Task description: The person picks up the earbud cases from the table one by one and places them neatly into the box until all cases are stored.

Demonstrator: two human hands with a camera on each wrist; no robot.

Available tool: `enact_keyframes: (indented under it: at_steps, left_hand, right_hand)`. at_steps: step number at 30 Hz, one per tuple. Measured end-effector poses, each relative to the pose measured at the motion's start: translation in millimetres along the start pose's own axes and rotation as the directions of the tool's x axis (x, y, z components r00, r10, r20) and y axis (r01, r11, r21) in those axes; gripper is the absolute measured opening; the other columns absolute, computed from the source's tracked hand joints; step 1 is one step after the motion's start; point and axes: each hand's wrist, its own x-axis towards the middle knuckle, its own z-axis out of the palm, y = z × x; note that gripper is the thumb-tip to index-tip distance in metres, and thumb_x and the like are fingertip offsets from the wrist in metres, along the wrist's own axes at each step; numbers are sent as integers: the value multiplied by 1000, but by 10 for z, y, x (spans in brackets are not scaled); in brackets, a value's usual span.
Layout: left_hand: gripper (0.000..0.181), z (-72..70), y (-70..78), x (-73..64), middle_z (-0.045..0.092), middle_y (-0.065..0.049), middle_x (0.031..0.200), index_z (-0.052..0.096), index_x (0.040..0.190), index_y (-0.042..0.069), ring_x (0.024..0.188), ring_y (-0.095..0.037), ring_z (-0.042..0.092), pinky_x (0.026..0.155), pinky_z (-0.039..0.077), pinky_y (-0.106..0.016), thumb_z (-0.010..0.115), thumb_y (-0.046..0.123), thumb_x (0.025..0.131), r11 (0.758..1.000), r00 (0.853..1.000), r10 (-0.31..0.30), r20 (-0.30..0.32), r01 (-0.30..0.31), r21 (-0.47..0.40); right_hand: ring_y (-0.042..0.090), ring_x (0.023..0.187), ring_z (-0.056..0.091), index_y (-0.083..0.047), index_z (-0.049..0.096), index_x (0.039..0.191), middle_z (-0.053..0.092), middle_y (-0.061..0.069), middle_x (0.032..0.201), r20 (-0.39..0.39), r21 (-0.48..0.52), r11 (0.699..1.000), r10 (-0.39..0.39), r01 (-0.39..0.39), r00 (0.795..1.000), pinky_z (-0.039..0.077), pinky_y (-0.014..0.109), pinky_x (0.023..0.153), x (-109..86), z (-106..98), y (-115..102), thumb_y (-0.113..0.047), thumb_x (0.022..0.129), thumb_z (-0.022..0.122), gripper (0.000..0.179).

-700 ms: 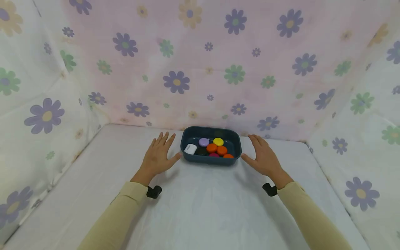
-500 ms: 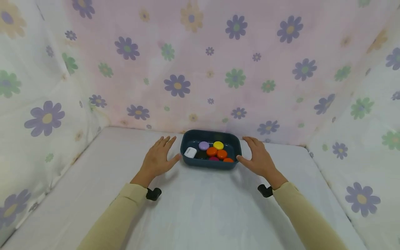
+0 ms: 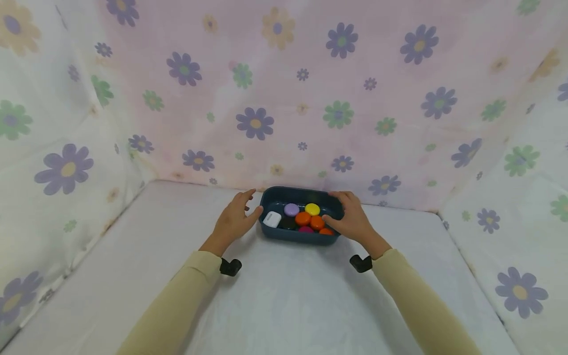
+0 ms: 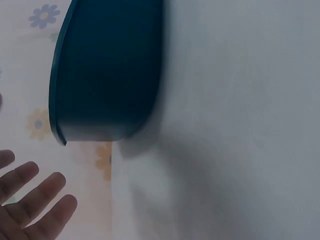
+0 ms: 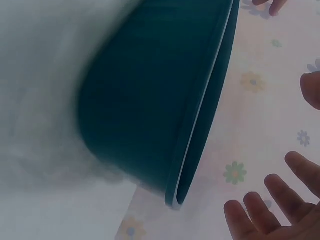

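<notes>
A dark teal plastic bin (image 3: 297, 236) stands at the back of the table, with small things inside. Among them are a lilac disc (image 3: 291, 210), a yellow disc (image 3: 312, 209), orange discs (image 3: 303, 219), a magenta disc (image 3: 306, 230), a white rounded case (image 3: 272, 219) and something black (image 3: 287, 223). My left hand (image 3: 232, 219) is beside the bin's left end, thumb tip right at the rim. My right hand (image 3: 353, 219) overlaps the right end, thumb over the discs in the head view. In the right wrist view its fingers (image 5: 285, 200) are spread, apart from the rim.
A white cover lies over the table (image 3: 284, 305). Right behind the bin rises a flower-printed cloth wall (image 3: 284, 98), and similar cloth stands at left and right. A small black device (image 3: 230, 267) sits at each wrist.
My right hand has moved left and in over the bin's right end. My left hand has shifted slightly right, closer to the left end. The bin has not visibly moved on the table.
</notes>
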Motion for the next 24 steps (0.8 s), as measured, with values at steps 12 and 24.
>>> enact_keyframes:
  at_steps: [12, 24]
  left_hand:
    - [55, 210, 18, 316, 60, -6, 123, 43, 144, 19, 99, -26, 60, 86, 49, -43, 53, 39, 94, 986, 988, -154, -13, 153, -61]
    - [51, 386, -9, 465, 63, -5, 116, 45, 142, 21, 88, -23, 59, 73, 48, -37, 50, 39, 94, 970, 974, -228, 16, 229, -79]
  right_hand:
    - [38, 116, 53, -6, 55, 132, 52, 16, 132, 131, 110, 991, 67, -81, 989, 47, 48, 96, 293, 324, 3, -25, 83, 73, 56]
    - [30, 108, 59, -9, 59, 130, 57, 14, 132, 245, 59, 987, 130, -149, 961, 50, 42, 95, 479, 598, 75, -26, 85, 72, 50]
